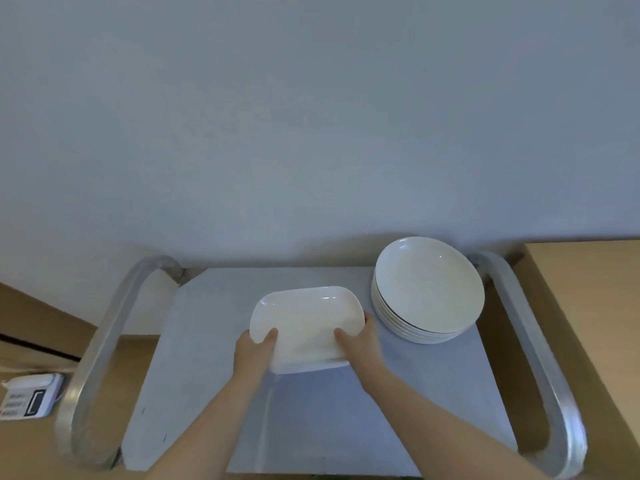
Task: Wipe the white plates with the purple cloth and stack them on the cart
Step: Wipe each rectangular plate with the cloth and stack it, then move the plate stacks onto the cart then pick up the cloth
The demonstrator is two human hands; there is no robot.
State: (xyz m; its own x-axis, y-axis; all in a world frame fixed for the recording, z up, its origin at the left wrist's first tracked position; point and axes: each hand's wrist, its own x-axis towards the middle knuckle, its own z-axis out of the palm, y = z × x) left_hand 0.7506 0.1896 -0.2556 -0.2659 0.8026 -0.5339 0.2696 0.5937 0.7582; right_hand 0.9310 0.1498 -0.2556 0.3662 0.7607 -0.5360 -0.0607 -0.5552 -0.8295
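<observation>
At the far left, a white phone lies on the wooden floor beside the cart's left metal handle. Over the grey cart surface, the left hand grips the near left edge of a white oblong plate, thumb on top. The right hand grips its right edge the same way. Just right of the plate, a stack of round white plates sits on the cart's far right corner, near the right handle.

A dining-service room, likely: a metal-handled cart bearing stacked white plates beside a desk phone.
</observation>
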